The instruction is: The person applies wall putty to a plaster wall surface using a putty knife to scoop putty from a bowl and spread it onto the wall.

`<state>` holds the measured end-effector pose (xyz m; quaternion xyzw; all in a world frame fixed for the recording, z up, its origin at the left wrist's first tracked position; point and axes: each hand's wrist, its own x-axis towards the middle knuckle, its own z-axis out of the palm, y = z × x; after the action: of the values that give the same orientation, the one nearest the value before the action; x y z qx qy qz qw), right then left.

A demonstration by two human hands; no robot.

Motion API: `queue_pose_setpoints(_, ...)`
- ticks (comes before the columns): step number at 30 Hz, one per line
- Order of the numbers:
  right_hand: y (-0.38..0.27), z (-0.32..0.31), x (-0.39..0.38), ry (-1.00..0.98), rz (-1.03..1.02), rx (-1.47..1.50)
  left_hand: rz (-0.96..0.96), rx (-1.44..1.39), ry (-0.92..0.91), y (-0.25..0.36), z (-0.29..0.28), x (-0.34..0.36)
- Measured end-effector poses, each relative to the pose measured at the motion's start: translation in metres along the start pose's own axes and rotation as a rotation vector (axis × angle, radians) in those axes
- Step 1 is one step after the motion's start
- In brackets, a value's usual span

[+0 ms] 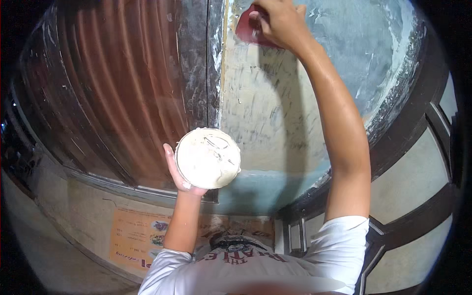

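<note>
My left hand (pixel 180 178) holds up a round tub (pixel 210 187), its fingers mostly hidden beneath and the thumb along its side. Whitish putty (pixel 199 157), with a few dark streaks, fills the tub. High on the wall, my right hand (pixel 285 22) grips a red plastic putty scraper (pixel 247 30). The scraper's flat blade lies against the upper left of a wall panel (pixel 260 108). This panel is patchy cream with dark specks, turning smeared grey-blue to the right. The shadow of my right arm falls across it.
Left of the panel stands a dark wooden frame (pixel 194 64) marked with white smears, beside a glazed pane with a brown curtain (pixel 123 88) behind it. Dark-framed pale panels (pixel 413 167) rise at the right. An orange printed poster (pixel 132 233) shows at the lower left.
</note>
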<state>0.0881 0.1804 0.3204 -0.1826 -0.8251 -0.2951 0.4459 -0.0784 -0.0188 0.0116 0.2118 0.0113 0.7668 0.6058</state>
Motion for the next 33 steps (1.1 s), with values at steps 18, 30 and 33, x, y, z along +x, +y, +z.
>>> queue_pose_setpoints(18, 0.011, -0.041, -0.004, 0.187, -0.023, 0.157, -0.099, -0.08, -0.02, -0.01, 0.013, 0.011)
queue_pose_setpoints(30, -0.073, -0.091, -0.122, -0.356, -0.306, 0.041, -0.159, -0.057, -0.117, -0.023, 0.047, 0.038)
queue_pose_setpoints(33, -0.075, -0.095, -0.133, -0.392, -0.28, 0.097, -0.133, -0.122, -0.18, -0.03, 0.046, 0.037)
